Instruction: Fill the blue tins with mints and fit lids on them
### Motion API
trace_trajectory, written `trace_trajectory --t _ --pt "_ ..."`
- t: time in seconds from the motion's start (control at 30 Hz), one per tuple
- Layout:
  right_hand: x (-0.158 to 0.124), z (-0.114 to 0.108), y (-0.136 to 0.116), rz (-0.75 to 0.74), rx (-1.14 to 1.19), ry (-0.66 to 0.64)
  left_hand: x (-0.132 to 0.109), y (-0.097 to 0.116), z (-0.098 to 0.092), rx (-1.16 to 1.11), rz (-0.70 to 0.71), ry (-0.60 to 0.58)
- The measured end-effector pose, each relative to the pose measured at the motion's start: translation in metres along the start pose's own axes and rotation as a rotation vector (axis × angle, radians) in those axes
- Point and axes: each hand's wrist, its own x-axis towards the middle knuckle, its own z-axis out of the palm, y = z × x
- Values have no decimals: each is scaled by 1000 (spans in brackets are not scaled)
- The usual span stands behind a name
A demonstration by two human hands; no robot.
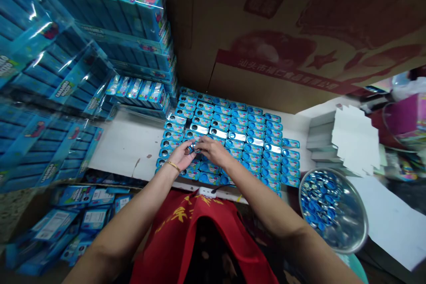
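My left hand (180,157), with a gold bangle at the wrist, is curled around a few small round metal pieces (189,148) with shiny rims. My right hand (213,150) meets it from the right, fingers pinched together against the left fingertips; what they pinch is hidden. Both hands are over rows of small blue printed boxes (253,148) laid flat on a white tabletop. Each box has a round spot at its left end. Dark discs show in boxes of the left columns, while those to the right show blue rounds.
A metal bowl (357,226) of loose blue and silver round pieces stands right. Behind it are stacked white cards (356,137). Wrapped blue packs (133,49) rise at left, above a carton of loose blue boxes (55,226). A big cardboard carton (259,75) walls the back.
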Motion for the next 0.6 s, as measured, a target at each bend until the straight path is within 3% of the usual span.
trace_trajectory --t 0.1,0.2,0.3,0.4,0.5,0.6 --pt "6 -4 12 145 32 97 -3 1 1 14 -26 4" --pt "17 -20 37 503 -65 207 -7 5 0 -7 -13 5" --pt "35 -35 57 742 -285 92 -10 9 -2 -15 17 0" --pt "57 -39 66 822 -396 -73 -11 12 -3 -10 41 -13" --pt "73 -40 68 853 -405 -116 -10 13 -1 -24 51 -13" --pt "71 -40 65 863 -418 -135 -8 13 0 -46 58 -5"
